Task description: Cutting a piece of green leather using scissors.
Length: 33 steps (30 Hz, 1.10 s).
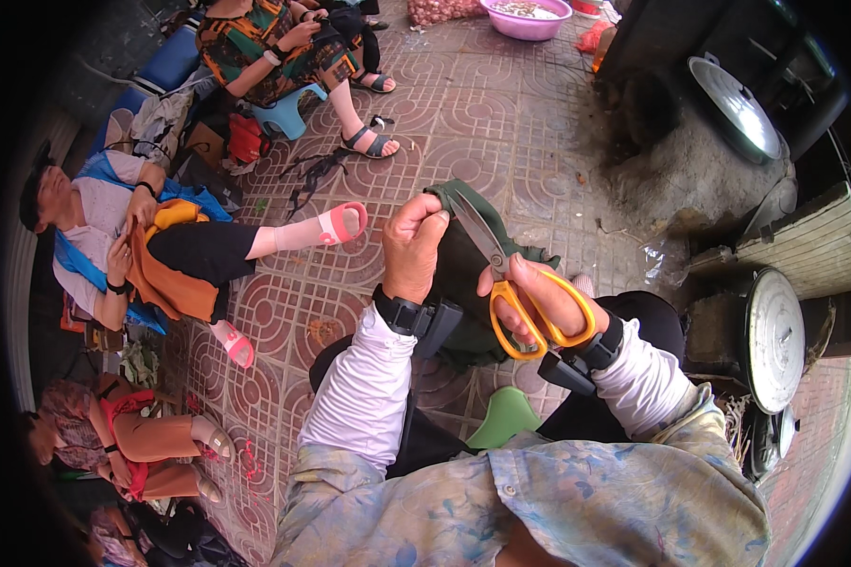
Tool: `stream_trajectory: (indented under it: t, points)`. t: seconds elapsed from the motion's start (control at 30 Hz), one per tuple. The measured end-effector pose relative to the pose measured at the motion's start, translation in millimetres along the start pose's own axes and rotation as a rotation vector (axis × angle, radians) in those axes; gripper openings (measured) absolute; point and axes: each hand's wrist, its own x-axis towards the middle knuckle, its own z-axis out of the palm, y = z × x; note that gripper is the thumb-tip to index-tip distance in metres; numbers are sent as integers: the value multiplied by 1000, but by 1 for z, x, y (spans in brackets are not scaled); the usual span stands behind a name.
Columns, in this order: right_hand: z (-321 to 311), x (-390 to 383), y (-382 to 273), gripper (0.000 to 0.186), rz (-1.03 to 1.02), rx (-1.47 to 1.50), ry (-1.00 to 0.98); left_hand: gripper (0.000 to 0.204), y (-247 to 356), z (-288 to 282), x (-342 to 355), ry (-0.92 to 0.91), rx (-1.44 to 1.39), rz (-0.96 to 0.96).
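My left hand [411,250] is closed in a pinch on the upper edge of a dark green cloth [461,293]. The fabric hangs down between my knees, its lower part bunched. My right hand [556,304] grips a pair of scissors [482,230], with fingers through the yellow handle loops. The blades are slightly parted and point up and left, tips beside my left fingers and in front of the cloth. Whether the blades have the fabric between them, I cannot tell.
A green stool [504,418] shows between my legs. Several seated people handle fabric along the left. At the right stand a clay stove with a metal lid [734,106] and another lidded pot [775,340]. A pink basin [528,21] sits far off on the patterned tiles.
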Motion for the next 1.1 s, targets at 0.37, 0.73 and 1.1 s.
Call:
stream_trajectory:
  t: [0.37, 0.73, 1.1]
  points:
    - [-9, 3, -5, 46, -215, -80, 134, 6, -10, 5, -4, -69, -122, -110]
    - [-23, 11, -6, 33, -272, -238, 277, 18, -9, -13, 3, -108, -661, -425]
    - [-47, 34, 0, 59, -143, 84, 205, 17, 10, -14, -3, -279, -889, -569]
